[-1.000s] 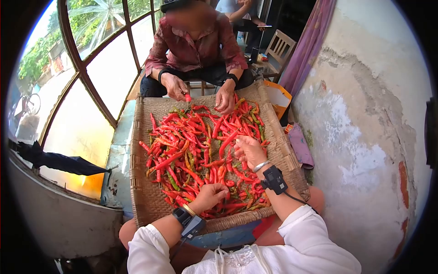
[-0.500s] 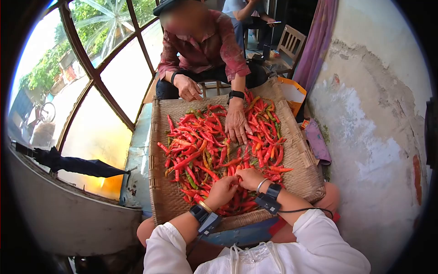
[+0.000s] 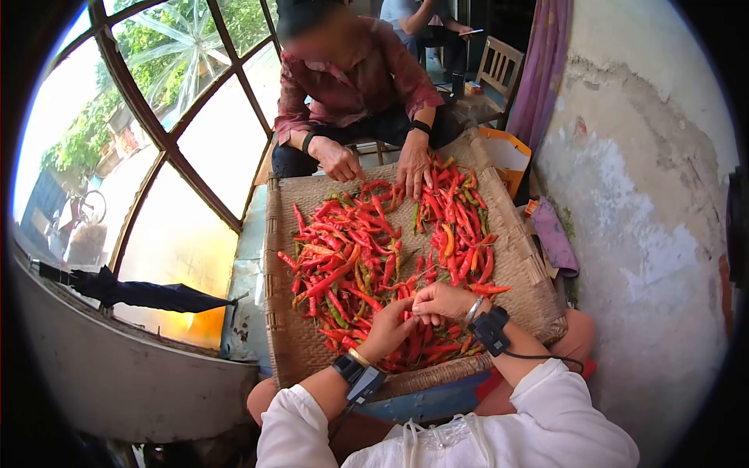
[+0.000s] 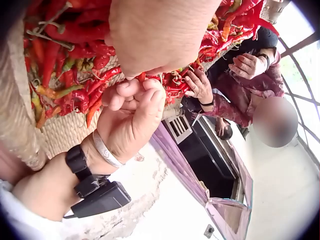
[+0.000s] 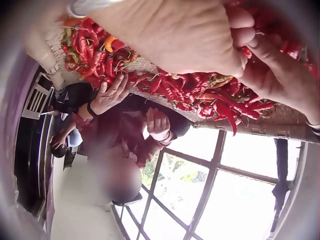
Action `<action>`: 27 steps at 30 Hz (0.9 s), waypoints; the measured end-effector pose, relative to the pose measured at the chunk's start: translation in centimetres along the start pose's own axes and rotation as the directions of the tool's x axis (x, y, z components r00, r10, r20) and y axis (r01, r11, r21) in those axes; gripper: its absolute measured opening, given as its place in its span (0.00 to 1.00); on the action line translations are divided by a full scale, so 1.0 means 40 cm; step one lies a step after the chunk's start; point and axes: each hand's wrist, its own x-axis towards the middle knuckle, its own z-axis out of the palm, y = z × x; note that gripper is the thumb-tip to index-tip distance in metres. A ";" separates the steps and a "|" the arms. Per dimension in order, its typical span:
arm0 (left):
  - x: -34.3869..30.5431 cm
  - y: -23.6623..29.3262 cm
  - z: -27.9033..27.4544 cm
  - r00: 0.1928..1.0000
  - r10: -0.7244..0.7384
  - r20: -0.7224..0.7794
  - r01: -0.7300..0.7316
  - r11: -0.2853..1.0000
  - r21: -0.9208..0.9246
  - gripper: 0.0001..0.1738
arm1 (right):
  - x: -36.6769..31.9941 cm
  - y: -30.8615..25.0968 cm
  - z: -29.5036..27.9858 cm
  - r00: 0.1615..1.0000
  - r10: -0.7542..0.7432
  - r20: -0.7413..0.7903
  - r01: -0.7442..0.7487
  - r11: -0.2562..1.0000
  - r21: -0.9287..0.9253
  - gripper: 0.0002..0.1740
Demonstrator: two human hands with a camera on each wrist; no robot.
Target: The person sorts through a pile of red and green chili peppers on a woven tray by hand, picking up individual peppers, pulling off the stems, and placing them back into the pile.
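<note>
My left hand (image 3: 387, 331) and right hand (image 3: 443, 303) meet fingertip to fingertip over the near part of a woven tray (image 3: 521, 249). A bit of a red chili pepper (image 5: 246, 51) shows between the pinching fingers in the right wrist view; most of it is hidden by the hands. Curled fingers of the right hand face the left hand in the left wrist view. Below and beyond both hands lies a heap of red chili peppers (image 3: 331, 253), a few green or orange. A second pile (image 3: 460, 226) spreads along the tray's right side.
Across the tray sits another person (image 3: 363, 70), one hand on the peppers and the other above the far edge. A window (image 3: 179, 156) and folded umbrella (image 3: 156, 292) are at left, a peeling wall (image 3: 624, 195) at right. An orange-edged bag (image 3: 507, 156) stands beside the tray.
My right hand has come back from the right pile to meet my left hand. The other person's hand reached into the middle, then drew back; a gap now parts the peppers there.
</note>
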 end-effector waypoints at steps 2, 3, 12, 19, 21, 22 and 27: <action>-0.004 0.024 -0.011 0.999 0.049 0.013 -0.049 0.998 0.039 0.15 | -0.009 -0.004 -0.005 0.996 -0.004 0.087 0.004 1.000 0.003 0.09; -0.005 0.025 -0.015 0.996 0.074 0.058 -0.080 0.991 0.105 0.13 | -0.011 -0.003 -0.006 0.986 -0.048 0.160 0.043 0.998 0.037 0.09; -0.007 0.043 -0.004 0.990 -0.102 -0.094 0.043 0.870 -0.491 0.06 | 0.026 0.038 -0.018 0.990 -0.124 -0.067 0.120 0.991 -0.054 0.16; -0.008 0.053 -0.025 0.983 -0.185 -0.018 0.130 0.751 -0.647 0.05 | 0.012 0.020 -0.003 0.965 -0.256 -0.049 0.217 0.893 -0.394 0.13; -0.001 0.037 -0.020 0.974 -0.225 -0.037 0.138 0.711 -0.690 0.08 | 0.008 0.012 -0.024 0.973 -0.231 0.001 0.217 0.910 -0.354 0.11; 0.009 0.023 -0.017 0.973 -0.226 -0.040 0.136 0.712 -0.689 0.08 | 0.003 -0.001 -0.045 0.990 -0.128 -0.067 0.105 0.957 -0.272 0.10; 0.001 -0.042 -0.002 0.981 -0.181 -0.074 0.171 0.978 -0.121 0.13 | 0.015 0.010 -0.124 0.803 -0.160 -0.574 0.341 0.913 0.223 0.35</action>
